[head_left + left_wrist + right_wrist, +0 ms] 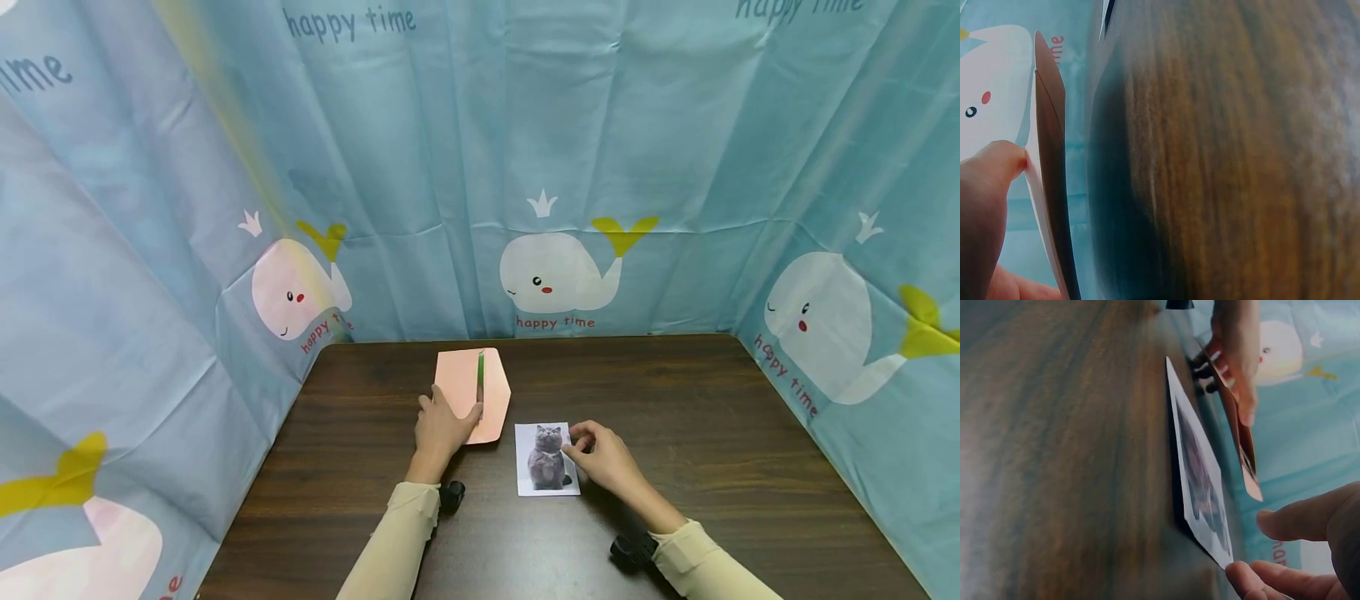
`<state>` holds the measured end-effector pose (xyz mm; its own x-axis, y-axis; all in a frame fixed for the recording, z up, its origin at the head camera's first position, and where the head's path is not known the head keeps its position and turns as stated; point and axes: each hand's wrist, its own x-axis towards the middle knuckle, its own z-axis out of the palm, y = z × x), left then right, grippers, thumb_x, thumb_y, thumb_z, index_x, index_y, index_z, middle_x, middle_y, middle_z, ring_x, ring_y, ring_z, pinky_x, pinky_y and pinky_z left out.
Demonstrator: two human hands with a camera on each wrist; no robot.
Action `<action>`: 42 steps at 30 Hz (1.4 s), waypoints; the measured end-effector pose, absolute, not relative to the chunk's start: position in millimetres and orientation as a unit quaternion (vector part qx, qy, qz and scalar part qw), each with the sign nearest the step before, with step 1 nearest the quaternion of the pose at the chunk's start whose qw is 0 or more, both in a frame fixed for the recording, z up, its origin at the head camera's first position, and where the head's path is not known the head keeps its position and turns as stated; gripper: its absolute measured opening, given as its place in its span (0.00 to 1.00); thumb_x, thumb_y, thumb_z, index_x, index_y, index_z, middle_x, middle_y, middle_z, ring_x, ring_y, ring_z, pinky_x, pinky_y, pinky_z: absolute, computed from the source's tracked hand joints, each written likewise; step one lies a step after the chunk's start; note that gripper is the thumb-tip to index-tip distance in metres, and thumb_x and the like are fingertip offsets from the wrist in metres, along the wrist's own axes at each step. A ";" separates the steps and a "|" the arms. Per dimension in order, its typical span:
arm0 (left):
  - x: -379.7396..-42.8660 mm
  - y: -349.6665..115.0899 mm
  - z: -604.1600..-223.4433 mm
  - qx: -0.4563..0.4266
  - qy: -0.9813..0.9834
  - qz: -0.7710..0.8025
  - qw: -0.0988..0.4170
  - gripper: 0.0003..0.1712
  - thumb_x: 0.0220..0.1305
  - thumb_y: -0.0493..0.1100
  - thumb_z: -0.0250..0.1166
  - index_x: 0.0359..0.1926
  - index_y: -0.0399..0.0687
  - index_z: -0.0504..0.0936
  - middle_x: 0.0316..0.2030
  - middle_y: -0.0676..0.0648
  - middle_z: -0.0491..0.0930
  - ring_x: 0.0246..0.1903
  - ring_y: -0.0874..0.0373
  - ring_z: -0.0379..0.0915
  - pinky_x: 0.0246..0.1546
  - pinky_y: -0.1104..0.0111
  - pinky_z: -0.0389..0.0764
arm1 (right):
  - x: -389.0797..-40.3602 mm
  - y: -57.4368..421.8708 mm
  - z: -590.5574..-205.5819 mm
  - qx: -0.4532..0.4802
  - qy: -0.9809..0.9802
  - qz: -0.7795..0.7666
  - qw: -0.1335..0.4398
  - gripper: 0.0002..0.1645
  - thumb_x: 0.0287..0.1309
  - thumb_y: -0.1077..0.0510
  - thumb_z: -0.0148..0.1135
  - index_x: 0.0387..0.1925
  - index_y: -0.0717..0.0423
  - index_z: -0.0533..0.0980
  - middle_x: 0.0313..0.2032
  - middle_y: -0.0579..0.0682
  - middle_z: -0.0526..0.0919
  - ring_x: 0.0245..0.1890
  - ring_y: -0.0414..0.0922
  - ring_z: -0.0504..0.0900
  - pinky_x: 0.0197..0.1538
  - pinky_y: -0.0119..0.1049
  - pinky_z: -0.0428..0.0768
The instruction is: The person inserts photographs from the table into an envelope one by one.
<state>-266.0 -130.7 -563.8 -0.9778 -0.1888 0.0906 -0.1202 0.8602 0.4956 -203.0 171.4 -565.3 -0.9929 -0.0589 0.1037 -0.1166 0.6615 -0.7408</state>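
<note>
In the head view a pink envelope (459, 379) has its flap (497, 400) open to the right, and a green strip (481, 375) shows at its opening. My left hand (442, 429) grips it, thumb (1007, 159) on the upper face and fingers underneath. The envelope (1054, 137) is raised above the tabletop in the left wrist view. To its right lies a white card (528, 479) with a picture of a grey cat (547, 462). At the card's right edge is my right hand (607, 458); a fingertip (1241, 575) touches the edge while the thumb (1291, 519) stands apart above it.
Everything is on a dark wood-grain table (675, 392). Blue curtains (450, 167) with whale prints hang round its back and sides. Each wrist wears a black camera, such as the one (633, 550) on the right.
</note>
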 end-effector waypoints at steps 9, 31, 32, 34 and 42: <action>-265.9 -130.5 -563.4 0.074 -0.961 -0.257 0.072 0.67 0.62 0.75 0.67 0.80 0.26 0.58 0.61 0.22 0.68 0.49 0.27 0.80 0.47 0.42 0.85 | -188.8 177.3 -563.4 0.030 -0.924 0.382 0.023 0.18 0.58 0.52 0.81 0.44 0.56 0.84 0.29 0.44 0.79 0.28 0.39 0.73 0.37 0.39 0.72; -265.5 -130.4 -562.5 0.078 -0.961 -0.260 0.058 0.68 0.63 0.75 0.67 0.81 0.27 0.56 0.63 0.22 0.67 0.53 0.27 0.79 0.51 0.41 0.84 | -184.3 161.4 -567.1 0.027 -0.952 0.302 0.040 0.30 0.48 0.41 0.86 0.45 0.52 0.81 0.33 0.43 0.76 0.30 0.39 0.74 0.33 0.41 0.72; -265.5 -130.4 -562.4 0.079 -0.961 -0.260 0.058 0.68 0.63 0.75 0.67 0.81 0.27 0.56 0.63 0.22 0.67 0.53 0.27 0.79 0.51 0.41 0.84 | -184.1 160.7 -567.1 0.028 -0.953 0.300 0.041 0.31 0.47 0.41 0.87 0.46 0.53 0.81 0.33 0.43 0.76 0.30 0.39 0.74 0.33 0.41 0.72; -265.2 -130.5 -562.1 0.079 -0.961 -0.259 0.058 0.68 0.63 0.75 0.67 0.81 0.27 0.56 0.63 0.22 0.67 0.54 0.26 0.79 0.52 0.41 0.84 | -183.5 159.6 -568.0 0.031 -0.954 0.296 0.044 0.34 0.45 0.40 0.88 0.46 0.54 0.81 0.33 0.44 0.76 0.31 0.40 0.75 0.33 0.42 0.73; -266.1 -129.4 -562.0 0.083 -0.961 -0.257 0.060 0.66 0.64 0.74 0.67 0.81 0.27 0.56 0.62 0.22 0.67 0.52 0.27 0.79 0.50 0.42 0.84 | -179.7 154.9 -571.8 0.051 -0.963 0.257 0.062 0.39 0.40 0.38 0.89 0.45 0.56 0.79 0.34 0.46 0.75 0.34 0.46 0.77 0.33 0.46 0.76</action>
